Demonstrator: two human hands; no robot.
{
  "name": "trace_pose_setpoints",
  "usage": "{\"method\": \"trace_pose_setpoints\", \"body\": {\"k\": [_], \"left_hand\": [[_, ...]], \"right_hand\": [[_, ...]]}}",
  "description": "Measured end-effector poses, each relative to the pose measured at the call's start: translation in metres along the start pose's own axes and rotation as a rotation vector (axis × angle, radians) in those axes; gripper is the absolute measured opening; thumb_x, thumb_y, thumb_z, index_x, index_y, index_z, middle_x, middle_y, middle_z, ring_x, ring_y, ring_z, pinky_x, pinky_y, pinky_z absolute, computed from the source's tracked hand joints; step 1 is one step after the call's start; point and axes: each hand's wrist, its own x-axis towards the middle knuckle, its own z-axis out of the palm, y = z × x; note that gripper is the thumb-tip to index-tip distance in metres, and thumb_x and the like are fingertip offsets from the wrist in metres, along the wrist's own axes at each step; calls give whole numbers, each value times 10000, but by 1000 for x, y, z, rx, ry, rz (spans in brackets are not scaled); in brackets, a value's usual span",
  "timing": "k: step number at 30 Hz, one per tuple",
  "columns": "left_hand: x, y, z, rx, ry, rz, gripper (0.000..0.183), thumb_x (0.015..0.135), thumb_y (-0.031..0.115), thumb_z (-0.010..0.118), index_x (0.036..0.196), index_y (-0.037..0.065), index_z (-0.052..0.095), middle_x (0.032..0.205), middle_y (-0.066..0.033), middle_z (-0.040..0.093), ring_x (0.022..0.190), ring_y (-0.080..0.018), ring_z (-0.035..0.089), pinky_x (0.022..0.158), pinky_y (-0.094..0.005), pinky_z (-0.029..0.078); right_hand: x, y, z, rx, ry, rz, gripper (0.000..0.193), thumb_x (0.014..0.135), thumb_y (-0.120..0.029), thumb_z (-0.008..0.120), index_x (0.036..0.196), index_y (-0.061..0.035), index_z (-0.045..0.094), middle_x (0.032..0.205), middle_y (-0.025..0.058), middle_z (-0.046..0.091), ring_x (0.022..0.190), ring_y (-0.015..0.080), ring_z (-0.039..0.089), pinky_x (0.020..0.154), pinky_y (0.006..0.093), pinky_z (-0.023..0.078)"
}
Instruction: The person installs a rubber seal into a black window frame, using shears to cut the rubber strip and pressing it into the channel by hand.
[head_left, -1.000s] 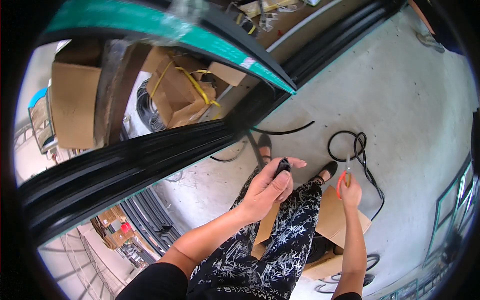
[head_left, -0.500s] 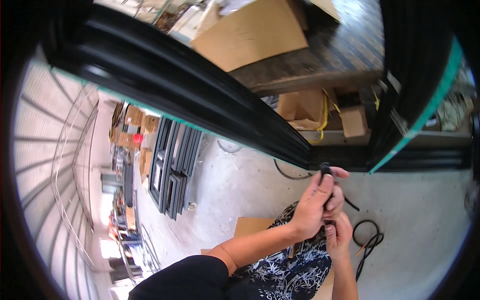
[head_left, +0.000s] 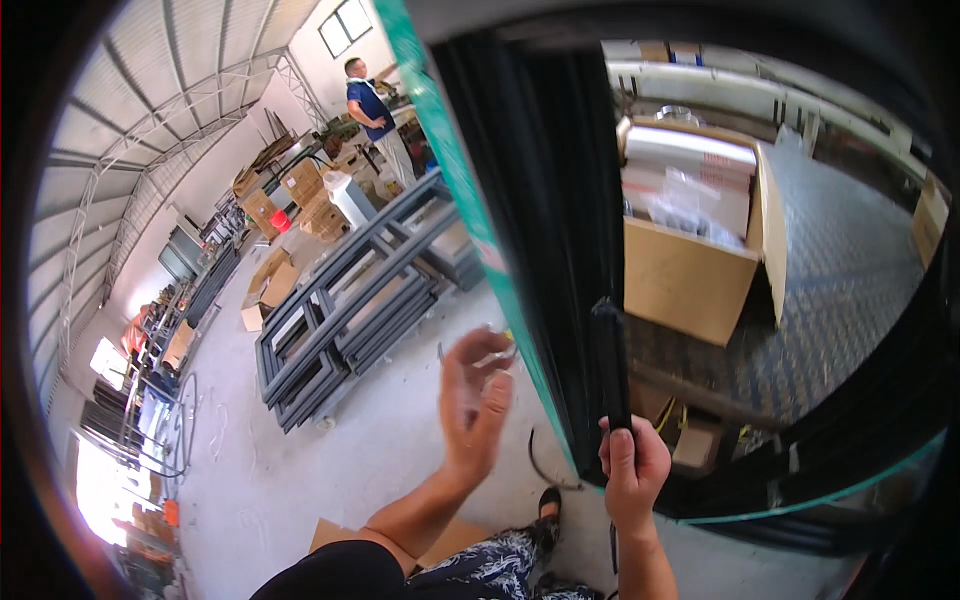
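Observation:
My right hand point(head_left: 636, 465) is closed around a black rubber strip point(head_left: 610, 365), its thumb lying along the near side. The strip's upper end stands upright against a tall black frame point(head_left: 530, 200), and a thin dark length hangs below the hand. To the left, my left hand point(head_left: 475, 400) is raised beside the frame's edge, which carries green film point(head_left: 470, 215). Its fingers are loosely curled, apart from the thumb and slightly blurred, with nothing seen in them.
Through the frame opening, an open cardboard box point(head_left: 690, 275) with wrapped white contents stands on a workbench point(head_left: 840, 240). Stacked grey frames point(head_left: 350, 310) lie left on the floor. A person in a blue shirt point(head_left: 370, 105) stands farther back. A dark cord point(head_left: 545, 465) curves over the floor.
Both hands were together on the black strip. My left hand has let go and moved left, while the right keeps hold lower down. The view has turned, bringing the frame upright.

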Motion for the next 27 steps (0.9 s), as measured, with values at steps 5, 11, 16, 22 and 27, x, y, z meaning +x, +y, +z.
{"method": "trace_pose_setpoints", "body": {"k": [5, 11, 16, 22, 27], "left_hand": [[104, 38, -36, 79, 58, 222, 491, 901, 110, 591, 1322, -6, 367, 1246, -118, 480, 1172, -206, 477, 985, -354, 380], [154, 68, -8, 150, 45, 357, 671, 822, 156, 714, 1358, 1, 340, 1247, -152, 500, 1176, -230, 496, 983, -383, 410], [161, 79, 32, 121, 193, 350, 660, 804, 170, 737, 1333, 8, 377, 1194, -130, 536, 1044, -198, 559, 904, -346, 453], [164, 76, 51, 218, 370, 321, 457, 885, 50, 636, 1274, -10, 403, 1081, -52, 561, 960, -87, 534, 849, -220, 427], [167, 75, 53, 278, 441, 324, 401, 868, 33, 634, 1221, -2, 446, 1012, -30, 572, 891, -58, 533, 786, -196, 435]], "right_hand": [[85, -46, 57, 183, -60, -3, 195, 965, -156, 527, 927, 22, 598, 635, -26, 495, 534, 19, 396, 482, 180, 313], [117, -67, 81, 213, -203, 5, 188, 965, -145, 531, 909, 22, 598, 614, -29, 486, 519, 24, 397, 474, 184, 315], [131, -68, 76, 246, -275, 54, 197, 960, -156, 542, 898, 21, 603, 609, -24, 493, 518, 27, 409, 470, 189, 319], [142, -68, 66, 214, -315, 38, 210, 958, -165, 549, 879, 20, 608, 613, -15, 508, 524, 37, 429, 473, 195, 331], [151, -71, 60, 293, -436, 103, 252, 972, -210, 526, 875, 13, 595, 597, -23, 479, 489, 35, 399, 444, 187, 301]]}}
